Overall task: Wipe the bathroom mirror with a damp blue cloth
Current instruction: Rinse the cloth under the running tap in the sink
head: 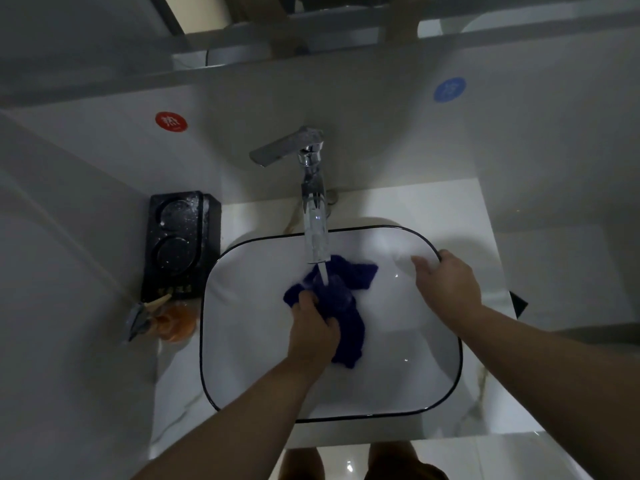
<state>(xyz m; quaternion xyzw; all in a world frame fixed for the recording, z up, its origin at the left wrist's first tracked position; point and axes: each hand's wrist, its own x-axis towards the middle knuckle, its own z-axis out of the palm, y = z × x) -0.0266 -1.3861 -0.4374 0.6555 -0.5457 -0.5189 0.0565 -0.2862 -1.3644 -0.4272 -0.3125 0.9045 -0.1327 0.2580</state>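
- Wetting step: the left hand (313, 329) grips the blue cloth (341, 299) low in the basin (207, 306), under the running tap (313, 216).
- The right hand (446, 282) rests on the basin's right rim, fingers relaxed, holding nothing.
- Next, likely: wring the cloth, then lift it to the mirror (332, 29) at the far side.

**Blue cloth: wet, in basin**

The blue cloth (341, 299), dark and crumpled, lies in the white basin (242, 341) near its centre. The tap stream (323, 275) strikes its 12 o'clock end. A tail trails toward 5 o'clock. The left hand (313, 336) grips it.
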